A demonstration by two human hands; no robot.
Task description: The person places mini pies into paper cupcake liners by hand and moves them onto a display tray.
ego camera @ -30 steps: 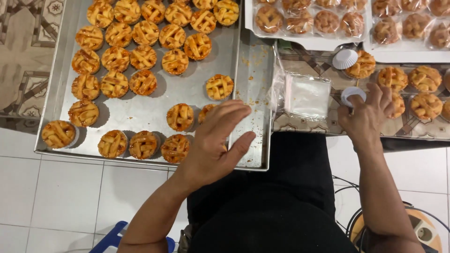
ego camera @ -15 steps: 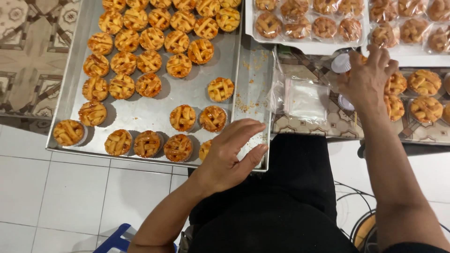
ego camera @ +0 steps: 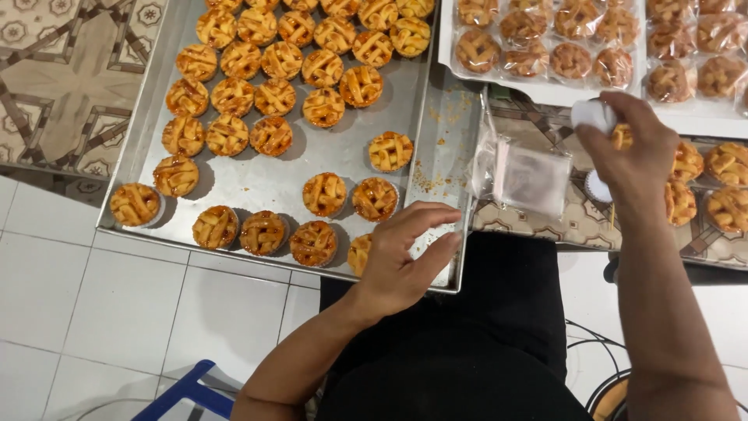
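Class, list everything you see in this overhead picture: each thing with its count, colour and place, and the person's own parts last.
Baking tray: one, silver metal, left half, on the table edge.
Lattice tarts: about thirty, golden orange, on the baking tray, mostly its far part.
Wrapped tarts: many, golden, in clear wrap on a white tray, top right.
Loose tarts: several, golden, on the table at right.
Clear bags: a small stack, transparent, between the trays.
Stool: one, blue, bottom, partly seen.
Floor tiles: white, lower left.
Left hand: empty, fingers spread over the baking tray's near edge, above one tart.
Right hand: closed on a tart in a white paper cup.
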